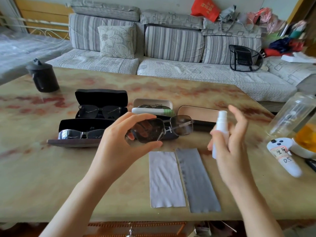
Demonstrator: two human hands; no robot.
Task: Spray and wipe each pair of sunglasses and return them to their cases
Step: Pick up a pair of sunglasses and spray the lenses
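My left hand (119,141) pinches a pair of metal-framed sunglasses with dark lenses (171,128) by the left lens, held above the table. My right hand (229,139) grips a small white spray bottle (220,132), upright and a little blurred, with its upper fingers spread. An open tan-lined case (198,113) lies behind the sunglasses. A white cloth (165,178) and a grey cloth (196,180) lie flat side by side in front of me.
Three more open cases hold sunglasses: a black one (100,101), a dark one (82,132) nearer me and a white one (152,105). A black pot (42,77) stands far left. A glass jar (292,113) and a white controller (283,156) are at the right. A sofa (153,65) runs behind the table (68,177).
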